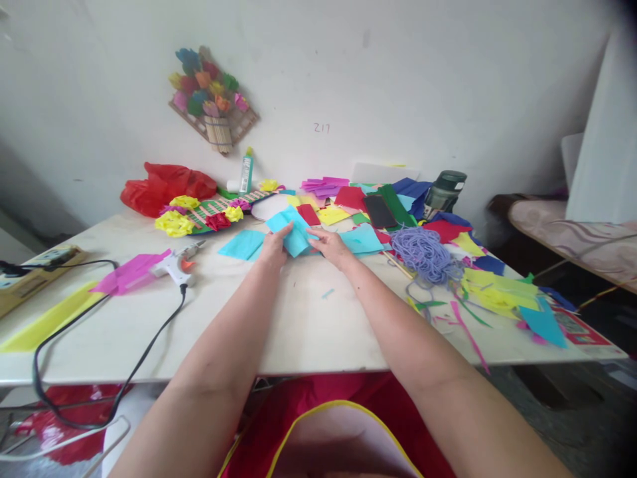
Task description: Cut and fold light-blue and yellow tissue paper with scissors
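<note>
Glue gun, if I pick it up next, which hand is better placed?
Likely the left hand, though it holds the blue paper: the glue gun lies off to the left, nearer to it than to the right hand.

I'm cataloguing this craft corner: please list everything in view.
Bouquet: one, multicoloured, on wall
Plastic bags: two, red, on and under table
Bottle: one, green-white, back left
Flower-trimmed panel: one, green, back left
Glue gun: one, white, left
Power strip: one, tan, far left
Held paper: count unclear, light blue, centre
Loose papers: many, mixed, across table
Phone-like slab: one, black, on papers
Yarn: one heap, lavender, right
Lidded container: one, dark, back right
Patterned cloth: one, pale, far right
Table: one, white, centre
Lap cloth: one, red, yellow-edged, bottom
Left hand: one, bare, holding paper
Right hand: one, bare, at paper
</note>
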`<state>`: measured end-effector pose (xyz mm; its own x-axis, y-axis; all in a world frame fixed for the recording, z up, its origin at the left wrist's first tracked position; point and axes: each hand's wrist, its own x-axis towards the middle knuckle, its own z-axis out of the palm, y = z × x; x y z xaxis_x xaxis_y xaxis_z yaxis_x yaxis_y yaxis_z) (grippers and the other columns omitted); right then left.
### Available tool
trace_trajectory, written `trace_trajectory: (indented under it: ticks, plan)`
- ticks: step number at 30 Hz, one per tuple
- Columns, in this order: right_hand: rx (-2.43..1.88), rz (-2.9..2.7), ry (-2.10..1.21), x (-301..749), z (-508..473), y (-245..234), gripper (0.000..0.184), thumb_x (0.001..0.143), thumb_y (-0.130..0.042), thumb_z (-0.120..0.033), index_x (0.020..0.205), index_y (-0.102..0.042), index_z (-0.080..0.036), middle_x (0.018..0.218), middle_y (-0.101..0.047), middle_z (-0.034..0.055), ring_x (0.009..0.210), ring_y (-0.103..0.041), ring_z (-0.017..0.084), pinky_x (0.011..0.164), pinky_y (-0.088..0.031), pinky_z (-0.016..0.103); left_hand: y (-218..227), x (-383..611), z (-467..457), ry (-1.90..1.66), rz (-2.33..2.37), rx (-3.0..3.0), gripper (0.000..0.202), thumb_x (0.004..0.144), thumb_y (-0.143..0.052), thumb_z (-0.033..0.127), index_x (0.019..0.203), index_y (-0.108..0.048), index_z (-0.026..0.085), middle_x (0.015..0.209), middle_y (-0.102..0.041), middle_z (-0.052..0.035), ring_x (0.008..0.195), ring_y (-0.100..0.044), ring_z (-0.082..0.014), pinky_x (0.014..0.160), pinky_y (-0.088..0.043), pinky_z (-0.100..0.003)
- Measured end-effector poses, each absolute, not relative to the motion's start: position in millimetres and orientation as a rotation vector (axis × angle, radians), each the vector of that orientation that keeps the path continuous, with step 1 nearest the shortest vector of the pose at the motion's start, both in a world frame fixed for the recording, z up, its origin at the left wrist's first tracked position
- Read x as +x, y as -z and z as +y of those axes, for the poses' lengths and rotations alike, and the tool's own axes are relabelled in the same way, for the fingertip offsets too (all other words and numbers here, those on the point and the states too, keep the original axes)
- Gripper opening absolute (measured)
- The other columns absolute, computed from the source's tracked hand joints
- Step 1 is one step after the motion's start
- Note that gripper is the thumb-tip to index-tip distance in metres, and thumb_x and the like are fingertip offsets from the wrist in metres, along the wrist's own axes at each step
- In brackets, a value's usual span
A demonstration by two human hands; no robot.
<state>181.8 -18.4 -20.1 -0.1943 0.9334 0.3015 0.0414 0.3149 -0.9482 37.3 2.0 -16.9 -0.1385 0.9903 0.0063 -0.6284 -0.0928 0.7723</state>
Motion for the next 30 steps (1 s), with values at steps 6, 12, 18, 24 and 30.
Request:
trace_trajectory:
  ticks: [6, 12, 18, 24, 30]
  plan:
    - [-0.952, -1.641, -1.05, 181.6, -24.6, 17.2, 0.039, 0.076, -0.059, -0.023, 0.115, -0.063, -0.02, 0.137, -0.046, 0.006, 0.098, -0.059, 0.016, 0.074, -0.054, 0.027, 15.2, 39.5, 1.3, -1.646, 0.893, 0.574, 0.036, 0.053, -0.073, 0.0, 0.085, -0.065, 0.013, 0.074, -0.069, -0.0061, 0.072, -0.067, -0.0239, 0.072, -0.056, -0.041]
    - [-1.161, -1.671, -0.796, 190.9, -14.4, 17.0, 0.038, 0.08, -0.051, -0.018, 0.118, -0.061, -0.019, 0.123, -0.059, 0.0062, 0.094, -0.062, 0.015, 0.08, -0.052, 0.03, 8.6, 30.5, -0.9, -1.702, 0.857, 0.532, 0.035, 0.059, -0.07, -0.002, 0.09, -0.064, 0.012, 0.078, -0.069, -0.0067, 0.082, -0.067, -0.0238, 0.079, -0.054, -0.039]
    - [-1.748, -1.854, -0.063, 209.8, -15.0, 11.7, 0.032, 0.081, -0.046, -0.018, 0.106, -0.067, -0.019, 0.112, -0.064, 0.0079, 0.104, -0.058, 0.021, 0.088, -0.044, 0.03, -3.8, 15.8, -8.7, -1.626, 0.724, 0.318, 0.024, 0.072, -0.061, 0.001, 0.091, -0.062, 0.015, 0.077, -0.069, -0.003, 0.076, -0.067, -0.0179, 0.078, -0.054, -0.034]
    - [-1.905, -2.087, 0.097, 200.7, -28.6, 4.5, 0.036, 0.079, -0.049, -0.028, 0.112, -0.063, -0.02, 0.113, -0.058, 0.0126, 0.105, -0.053, 0.028, 0.082, -0.045, 0.034, -3.9, 19.2, -16.7, -1.424, 0.672, 0.349, 0.023, 0.077, -0.056, 0.003, 0.095, -0.061, 0.017, 0.072, -0.068, -0.0015, 0.065, -0.066, -0.0175, 0.069, -0.057, -0.036]
    - [-1.971, -2.119, 0.134, 202.3, -31.2, 0.8, 0.037, 0.079, -0.045, -0.015, 0.112, -0.062, -0.016, 0.115, -0.054, 0.0143, 0.103, -0.052, 0.028, 0.081, -0.045, 0.032, 2.3, 17.0, -13.3, -1.408, 0.696, 0.351, 0.025, 0.075, -0.058, 0.004, 0.096, -0.06, 0.018, 0.074, -0.068, -0.0024, 0.067, -0.066, -0.0195, 0.066, -0.058, -0.037]
